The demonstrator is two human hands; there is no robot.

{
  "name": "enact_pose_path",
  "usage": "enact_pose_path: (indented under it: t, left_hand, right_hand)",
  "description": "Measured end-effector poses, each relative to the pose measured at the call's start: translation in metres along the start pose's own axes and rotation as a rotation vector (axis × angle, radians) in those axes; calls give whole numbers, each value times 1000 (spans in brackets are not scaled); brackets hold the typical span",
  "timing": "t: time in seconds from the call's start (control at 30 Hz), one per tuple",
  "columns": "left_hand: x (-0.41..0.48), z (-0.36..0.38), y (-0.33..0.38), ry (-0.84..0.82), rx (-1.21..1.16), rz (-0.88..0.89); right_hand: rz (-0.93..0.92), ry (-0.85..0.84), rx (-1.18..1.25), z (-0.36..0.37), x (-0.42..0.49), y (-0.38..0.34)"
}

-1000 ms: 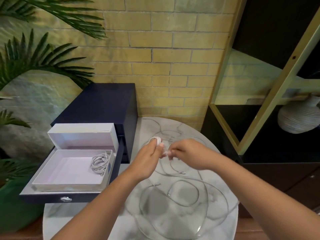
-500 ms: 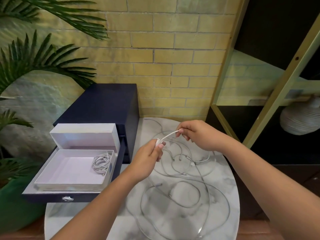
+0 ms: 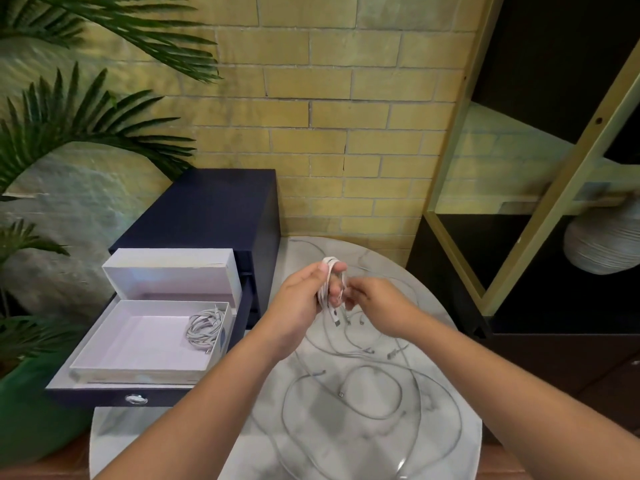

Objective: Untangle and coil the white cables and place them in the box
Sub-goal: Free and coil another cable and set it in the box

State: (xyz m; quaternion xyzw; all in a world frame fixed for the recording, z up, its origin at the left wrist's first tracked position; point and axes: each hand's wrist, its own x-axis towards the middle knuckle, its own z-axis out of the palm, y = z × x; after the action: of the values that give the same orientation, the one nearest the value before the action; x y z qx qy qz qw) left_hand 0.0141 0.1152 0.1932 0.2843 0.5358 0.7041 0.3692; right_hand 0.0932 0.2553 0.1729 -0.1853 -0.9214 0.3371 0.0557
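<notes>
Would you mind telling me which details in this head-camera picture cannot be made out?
- Head view: whether the right hand pinches anything; its fingertips blur behind the coil gripped by the left hand.
- Head view: how many loose cables lie on the table; they overlap and the bottom edge cuts them off.
- Head view: the vase's shape; blurred, partly behind the shelf frame.

A green palm plant [image 3: 86,126] fills the upper left, its pot [image 3: 31,410] at lower left. A yellow brick wall [image 3: 346,98] stands behind. A dark blue cabinet [image 3: 207,209] sits beside the marble bench [image 3: 114,445]. A striped vase [image 3: 602,247] sits far right.
</notes>
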Motion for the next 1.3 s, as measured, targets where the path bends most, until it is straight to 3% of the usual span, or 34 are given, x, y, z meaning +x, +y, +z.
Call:
enact_pose_path:
  t: [0.13,0.27,0.57,0.7,0.9,1.03,1.3]
  left_hand:
    - [2,1,0,52,-101,-4]
    - [9,0,-11,152,3,30]
    - [13,-9,-27,137,598,84]
    - [11,-20,-31,-10,924,47]
    - [6,-26,-19,-150,741,-164]
    - [4,-23,-10,-221,612,-162]
    - [1,-13,-2,-199,395,-157]
  right_hand:
    - [68,-88,113,19,-10,3]
    - [116,-236,314,35,-24,-4]
    - [108,-430,98,19,-41,-26]
    - [22,-406,-13,-12,-40,-34]
    - [31,-290,29,-53,-32,-21]
    - [44,-250,120,-61,-25,-7]
    - [35,-236,167,-56,-27,1]
